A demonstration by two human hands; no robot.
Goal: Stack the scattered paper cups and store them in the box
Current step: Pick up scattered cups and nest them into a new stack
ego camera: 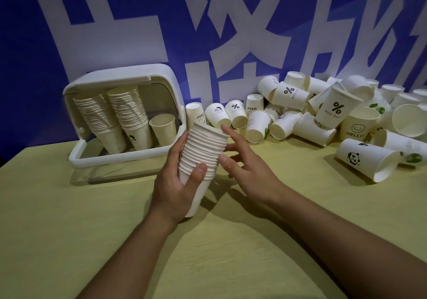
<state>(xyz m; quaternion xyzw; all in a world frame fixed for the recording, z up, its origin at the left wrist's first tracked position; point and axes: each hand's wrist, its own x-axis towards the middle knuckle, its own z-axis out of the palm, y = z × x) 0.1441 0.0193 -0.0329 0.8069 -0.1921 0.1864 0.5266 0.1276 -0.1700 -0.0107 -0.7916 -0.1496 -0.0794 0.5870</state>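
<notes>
My left hand [175, 183] grips a tall stack of white paper cups [204, 151] above the table, thumb across the front of it. My right hand [245, 164] is beside the stack on its right, fingers spread and relaxed, fingertips at or near the rims; it holds nothing. The white storage box [166, 77] stands open at the back left, with two tall stacks [115, 116] and a single cup [163, 127] inside. Several loose cups [300, 114] lie heaped along the wall to the right.
The yellow-green table [208, 252] reaches the near edge. A blue wall with large white characters [208, 33] closes the back. A panda-print cup [367, 160] lies on its side at the right. The box's clear lid [115, 171] lies flat in front of the box.
</notes>
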